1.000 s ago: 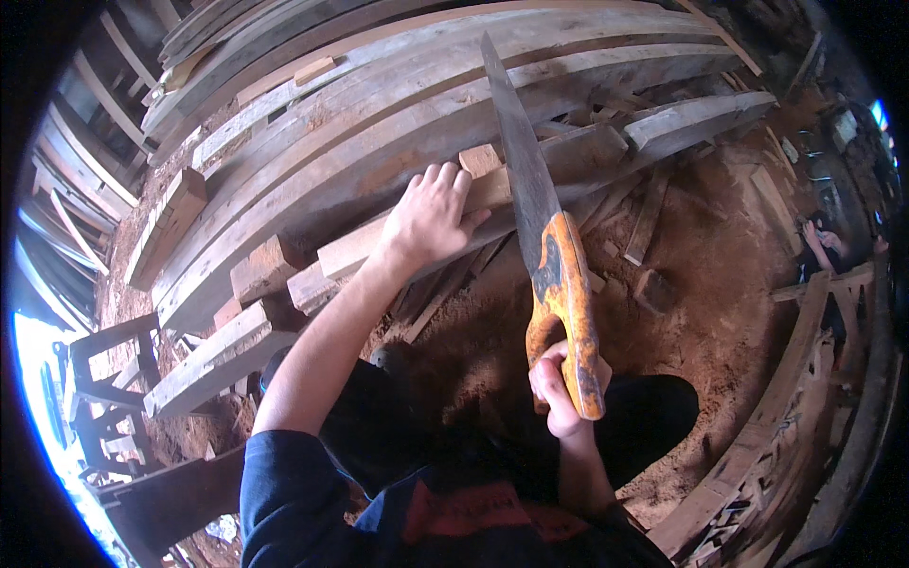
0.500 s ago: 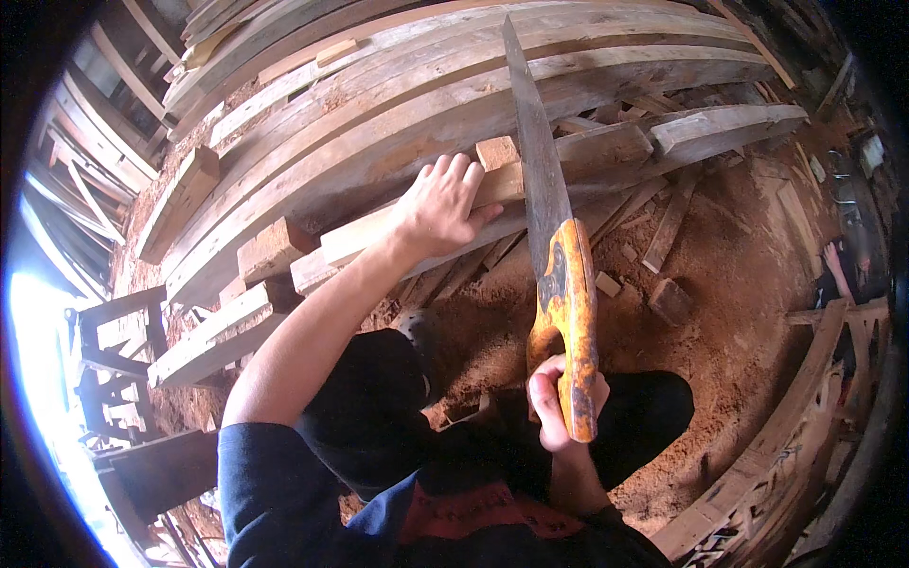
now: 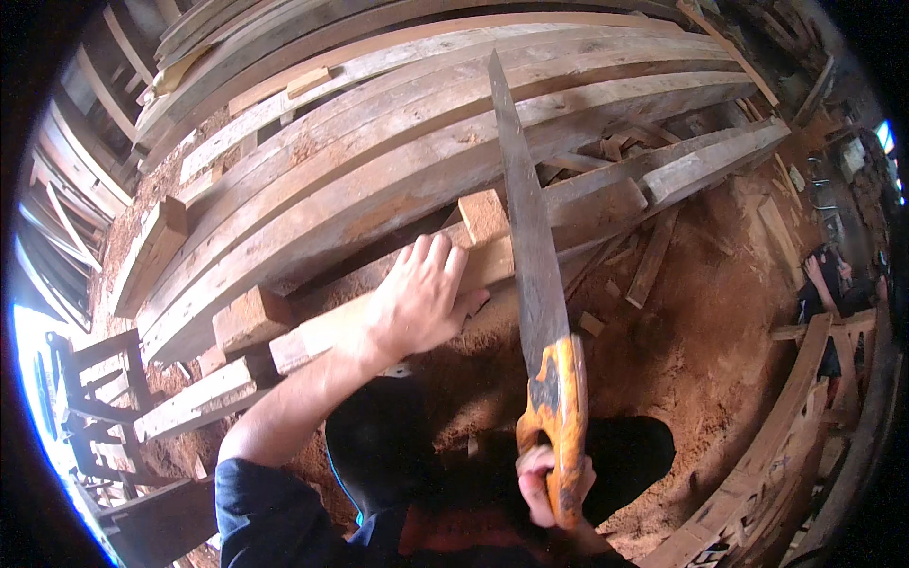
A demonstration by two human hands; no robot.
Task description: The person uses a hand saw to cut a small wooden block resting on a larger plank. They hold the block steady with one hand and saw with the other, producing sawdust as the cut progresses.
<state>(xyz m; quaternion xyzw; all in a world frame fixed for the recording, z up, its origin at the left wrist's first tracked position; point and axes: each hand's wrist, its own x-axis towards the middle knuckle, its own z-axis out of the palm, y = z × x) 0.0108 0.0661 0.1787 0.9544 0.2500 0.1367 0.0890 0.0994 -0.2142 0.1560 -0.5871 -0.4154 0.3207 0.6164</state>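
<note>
A red shirt print (image 3: 454,530) is too dim to read; beyond it, a person's right hand (image 3: 542,481) wraps around a yellow-handled saw (image 3: 538,293), the handle lower in view than half a second earlier. The left hand (image 3: 417,295), fingers together, clasps a pale timber (image 3: 327,331) near the blade (image 3: 526,227); long beams (image 3: 379,180) lie beyond.

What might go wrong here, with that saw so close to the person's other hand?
The bare left hand lies over a pale, squared wooden beam, near the saw's long grey metal blade; a slip might cut its fingers.

No clamp shows on the beam, so it could perhaps shift.

Only the right hand grips the handsaw's worn yellow-orange handle, so the long blade might twist or wander.
</note>
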